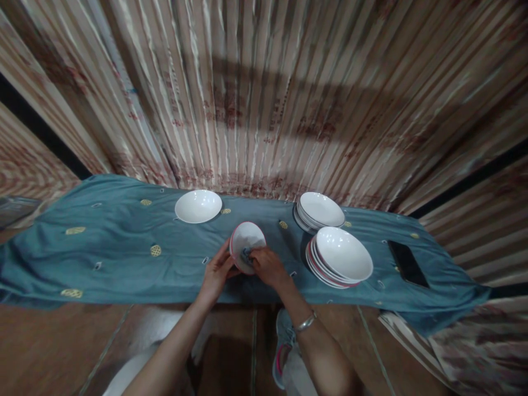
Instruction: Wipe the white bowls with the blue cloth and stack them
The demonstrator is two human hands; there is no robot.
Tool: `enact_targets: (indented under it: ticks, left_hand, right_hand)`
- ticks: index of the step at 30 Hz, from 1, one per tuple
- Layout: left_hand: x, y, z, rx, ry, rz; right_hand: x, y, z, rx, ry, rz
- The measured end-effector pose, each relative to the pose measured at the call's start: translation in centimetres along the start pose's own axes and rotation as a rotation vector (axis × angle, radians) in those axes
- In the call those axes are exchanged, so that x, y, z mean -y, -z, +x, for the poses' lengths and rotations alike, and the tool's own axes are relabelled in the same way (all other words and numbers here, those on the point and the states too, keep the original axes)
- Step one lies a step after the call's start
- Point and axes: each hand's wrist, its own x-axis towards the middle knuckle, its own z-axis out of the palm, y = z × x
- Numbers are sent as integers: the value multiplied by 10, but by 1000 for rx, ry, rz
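Observation:
Near the front middle of the table, a small white bowl with a red rim (252, 234) is tilted toward me. My left hand (218, 270) grips it by its left side and underside. Inside the bowl, my right hand (270, 267) is closed on a crumpled bluish-grey cloth (246, 254), pressed against the inner wall; much of the cloth is hidden by the fingers. To the right of my hands stands a stack of white bowls (344, 256), some with red rims. A single white bowl (198, 207) sits at the back left.
Behind the nearer stack is a stack of white plates or shallow bowls (320, 210). A black phone (408, 264) lies at the right. A teal cloth with yellow pineapples (124, 242) covers the table. A patterned curtain (256, 110) hangs along the back edge.

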Motion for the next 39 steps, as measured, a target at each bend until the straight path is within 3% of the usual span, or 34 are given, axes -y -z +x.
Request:
enact_targets:
  ticks: [7,14,19,26,33,39]
  left_hand:
    - [2,0,0,12,-17,8]
    - [3,-1,-1,27,-27,2]
    - [3,-1,-1,20,-28,-18]
    - [1,-3,-3,-12,-15,-23]
    - [-1,-3,-3,-62,3,-27]
    - [-2,-1,-1,-70,15,-60]
  right_hand:
    - [-13,-18,8,-194,62,-98]
    - [-6,-32,21,-275,58,249]
    - [3,-34,26,-209,75,581]
    - [10,-12,14,-53,89,930]
    - [5,5,2,143,100,853]
    - [4,12,-5,81,55,748]
